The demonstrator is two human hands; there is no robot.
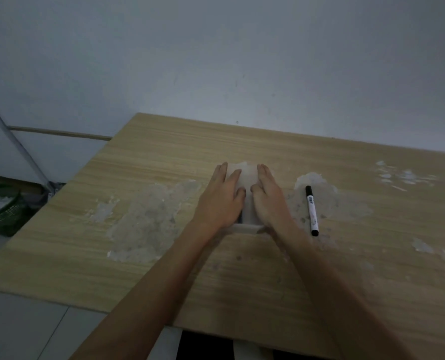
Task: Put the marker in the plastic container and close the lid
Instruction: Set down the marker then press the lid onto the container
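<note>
A small translucent plastic container (245, 175) sits in the middle of the wooden table (164, 255), its lid on top. My left hand (222, 197) lies flat on its left side, and my right hand (268, 197) on its right side, fingers pointing away from me. Both hands cover most of the box, so only the far end and a strip at the near edge show. A white marker with a black cap (311, 210) lies on the table to the right of my right hand, untouched.
The table has worn, peeling patches (148, 222) on its surface. A green mesh basket (0, 209) stands on the floor at the left. A pale wall (242, 61) rises right behind the table's far edge.
</note>
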